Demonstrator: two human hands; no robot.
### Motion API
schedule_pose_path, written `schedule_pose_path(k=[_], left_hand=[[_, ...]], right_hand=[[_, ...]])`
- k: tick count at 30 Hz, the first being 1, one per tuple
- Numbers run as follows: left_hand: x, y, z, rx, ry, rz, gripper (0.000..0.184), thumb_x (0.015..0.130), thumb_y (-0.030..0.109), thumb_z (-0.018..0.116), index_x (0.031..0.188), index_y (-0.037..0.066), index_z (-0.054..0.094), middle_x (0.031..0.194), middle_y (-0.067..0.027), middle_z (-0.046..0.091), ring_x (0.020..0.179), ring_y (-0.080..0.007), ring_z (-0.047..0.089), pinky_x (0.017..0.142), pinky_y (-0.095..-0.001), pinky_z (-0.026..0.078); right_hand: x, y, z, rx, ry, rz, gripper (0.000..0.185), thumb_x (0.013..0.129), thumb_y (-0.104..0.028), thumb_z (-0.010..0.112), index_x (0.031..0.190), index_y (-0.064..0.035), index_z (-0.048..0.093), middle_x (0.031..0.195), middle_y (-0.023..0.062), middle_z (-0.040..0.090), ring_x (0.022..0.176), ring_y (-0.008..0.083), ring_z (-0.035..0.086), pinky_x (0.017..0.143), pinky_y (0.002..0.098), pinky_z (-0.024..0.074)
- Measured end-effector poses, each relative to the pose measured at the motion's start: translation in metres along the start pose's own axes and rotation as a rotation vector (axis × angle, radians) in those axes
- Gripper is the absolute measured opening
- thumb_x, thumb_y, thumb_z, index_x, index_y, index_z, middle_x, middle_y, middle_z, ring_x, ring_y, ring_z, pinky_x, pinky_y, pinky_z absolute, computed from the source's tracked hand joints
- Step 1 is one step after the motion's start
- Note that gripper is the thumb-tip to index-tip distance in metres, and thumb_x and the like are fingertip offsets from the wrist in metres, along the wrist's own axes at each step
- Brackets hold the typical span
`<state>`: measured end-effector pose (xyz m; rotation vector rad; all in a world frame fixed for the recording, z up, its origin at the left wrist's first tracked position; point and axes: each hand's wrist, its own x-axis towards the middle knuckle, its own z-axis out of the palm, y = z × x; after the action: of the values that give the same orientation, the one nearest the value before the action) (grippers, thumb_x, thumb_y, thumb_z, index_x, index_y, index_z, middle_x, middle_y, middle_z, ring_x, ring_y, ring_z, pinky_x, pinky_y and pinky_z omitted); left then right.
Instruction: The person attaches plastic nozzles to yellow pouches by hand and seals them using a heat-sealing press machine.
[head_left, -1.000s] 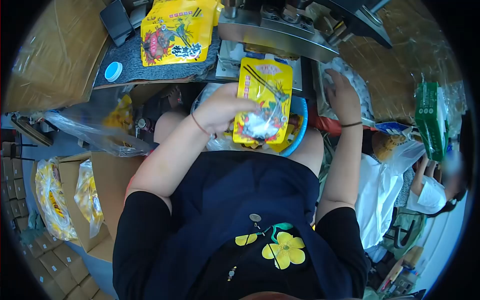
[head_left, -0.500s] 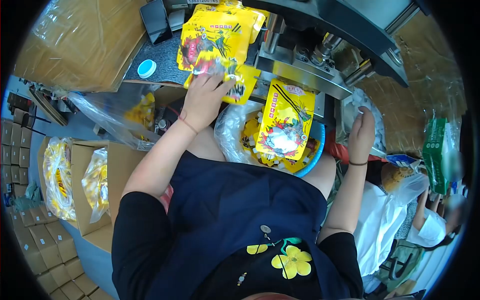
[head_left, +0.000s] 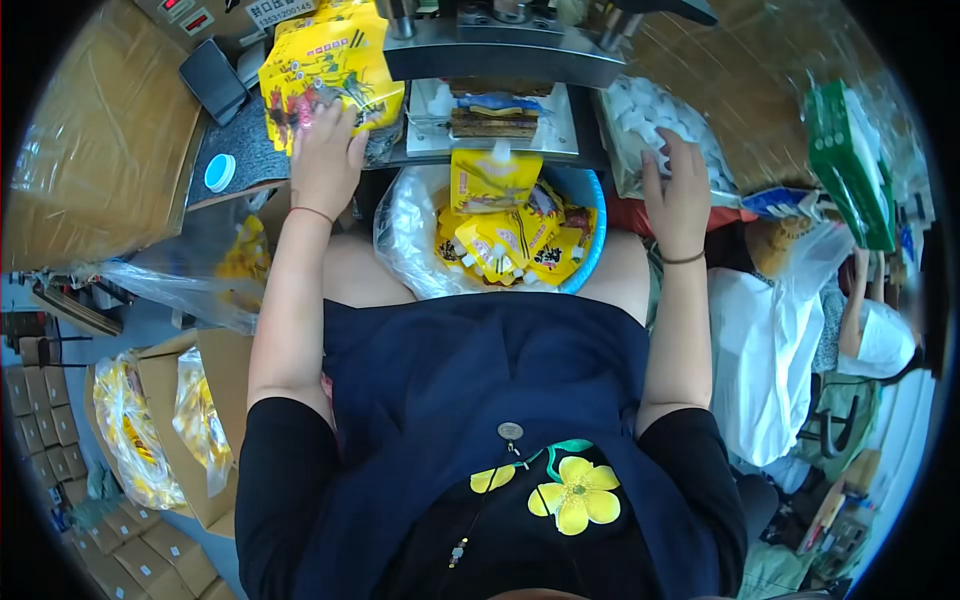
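Left hand (head_left: 325, 160) lay on the yellow stack (head_left: 335, 70) on the desk (head_left: 255, 155), fingers spread, thumb apart, no firm grip visible. Slick film could have let two sheets come up together, or the stack could have slid and fanned out. Right hand (head_left: 682, 195) was half open by the white pieces (head_left: 660, 115), thumb clear of the fingers, nothing seen in it; too loose a pinch could have dropped a piece or caught two. One spouted pouch (head_left: 495, 182) was over the basin (head_left: 600, 215), just in front of the press (head_left: 500, 62); couldn't tell if anything held it. Badly placed, it could have snagged on the press edge. Biggest hazard: fingers under the press if it came down early.
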<state>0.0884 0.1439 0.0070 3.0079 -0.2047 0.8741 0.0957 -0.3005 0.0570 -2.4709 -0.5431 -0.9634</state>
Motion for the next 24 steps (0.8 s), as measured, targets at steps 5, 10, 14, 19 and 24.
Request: schedule_pose_path(k=[5,10,14,19,24], left_hand=[[-0.047,0.012,-0.025,-0.261,0.412,-0.053,0.041,0.097,0.020,0.065,0.129,-0.004,0.056,0.121,-0.0234,0.061,0.109,-0.0420,0.057,0.096,-0.0487,0.045],[-0.158,0.037,0.062,-0.579,-0.013,-0.305,0.044,0.097,0.034,0.066,0.113,-0.006,0.057,0.106,-0.0234,0.063,0.093,-0.0327,0.062,0.081,-0.0401,0.048],[-0.164,0.039,0.071,-0.768,-0.525,-0.522,0.042,0.101,0.039,0.060,0.096,-0.003,0.062,0.076,-0.0142,0.065,0.073,-0.0259,0.063,0.072,-0.0380,0.049],[-0.150,0.067,0.050,-1.350,-0.605,-0.683,0.038,0.108,0.035,0.052,0.086,0.005,0.060,0.067,-0.0026,0.058,0.064,-0.0119,0.055,0.061,-0.0293,0.043],[-0.149,0.082,0.034,-1.499,-0.433,-0.653,0.036,0.109,0.032,0.049,0.085,0.008,0.057,0.087,-0.0011,0.058,0.079,-0.0086,0.053,0.075,-0.0243,0.041]], right_hand=[[-0.074,-0.009,-0.014,0.079,0.094,-0.074,0.015,0.082,-0.005,0.073,0.096,-0.0052,0.066,0.085,0.0135,0.065,0.078,0.0334,0.063,0.070,0.0429,0.0495],[-0.175,0.032,0.051,0.193,-0.113,0.246,0.007,0.088,-0.010,0.068,0.092,-0.0046,0.065,0.084,0.0150,0.065,0.080,0.0357,0.063,0.074,0.0456,0.0506],[-0.148,0.031,0.077,0.336,-0.033,0.475,0.011,0.090,-0.012,0.067,0.095,-0.0032,0.064,0.090,0.0180,0.064,0.085,0.0379,0.063,0.078,0.0467,0.0505],[-0.112,-0.052,0.125,0.649,0.060,0.374,0.032,0.090,-0.021,0.074,0.113,-0.0011,0.062,0.104,0.0186,0.065,0.099,0.0353,0.065,0.087,0.0419,0.0518],[-0.107,-0.065,0.143,0.465,-0.673,0.179,0.043,0.092,-0.028,0.072,0.122,-0.0002,0.060,0.117,0.0225,0.064,0.112,0.0370,0.062,0.094,0.0404,0.0499]])
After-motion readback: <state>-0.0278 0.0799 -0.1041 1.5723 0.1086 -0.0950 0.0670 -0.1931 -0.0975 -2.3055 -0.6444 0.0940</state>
